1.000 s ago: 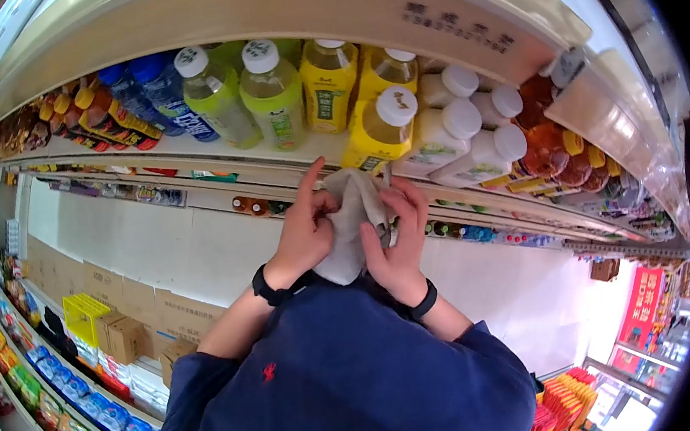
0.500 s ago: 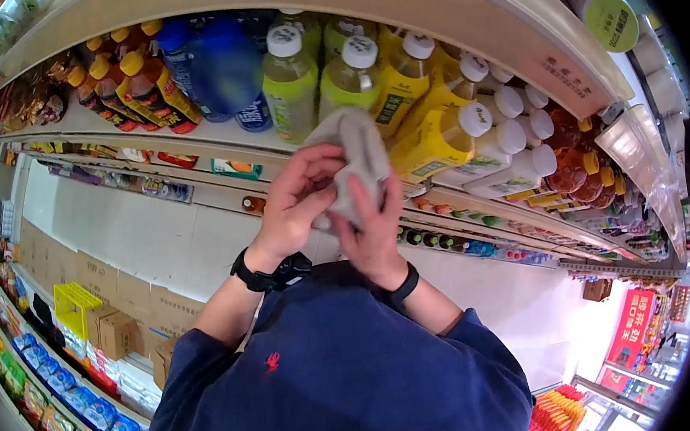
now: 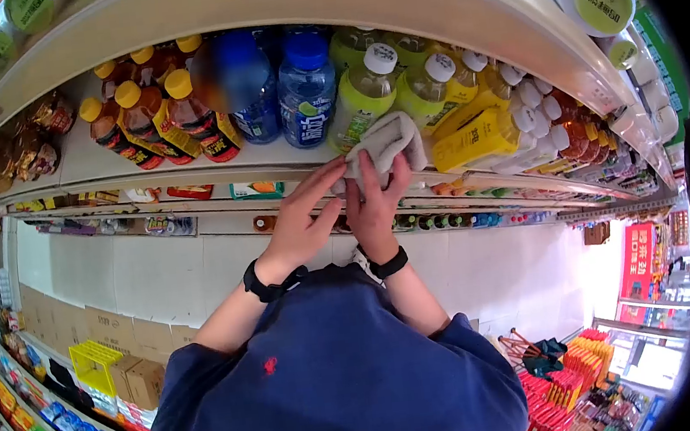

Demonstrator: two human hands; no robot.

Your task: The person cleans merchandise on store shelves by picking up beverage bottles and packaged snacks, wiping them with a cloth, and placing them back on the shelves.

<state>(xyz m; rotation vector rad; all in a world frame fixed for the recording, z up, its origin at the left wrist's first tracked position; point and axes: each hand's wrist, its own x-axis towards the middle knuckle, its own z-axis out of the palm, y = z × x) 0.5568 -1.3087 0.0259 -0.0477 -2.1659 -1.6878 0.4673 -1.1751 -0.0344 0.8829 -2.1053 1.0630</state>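
Observation:
A light grey cloth [image 3: 388, 144] lies bunched at the shelf's front edge, against the green-labelled bottles. My right hand [image 3: 375, 204] is on the cloth, its fingers gripping the lower part. My left hand [image 3: 300, 224] has its fingers stretched out, with the fingertips close to the cloth's left side; whether they touch it I cannot tell. Just behind the cloth stand a green drink bottle [image 3: 362, 100] with a white cap and another green bottle [image 3: 424, 89]. To the right, a yellow bottle [image 3: 476, 139] leans outward.
Blue-capped bottles [image 3: 305, 93] and dark bottles with yellow caps [image 3: 200, 117] stand left on the same shelf [image 3: 264, 163]. An upper shelf edge [image 3: 274, 23] juts out above. Behind me are cardboard boxes [image 3: 139, 380] and a yellow crate [image 3: 96, 366] on the floor.
The cloth has gone from being bunched between both hands to the shelf edge, slightly right. My left hand has opened out and lowered. The view has shifted, so the bottles appear further right.

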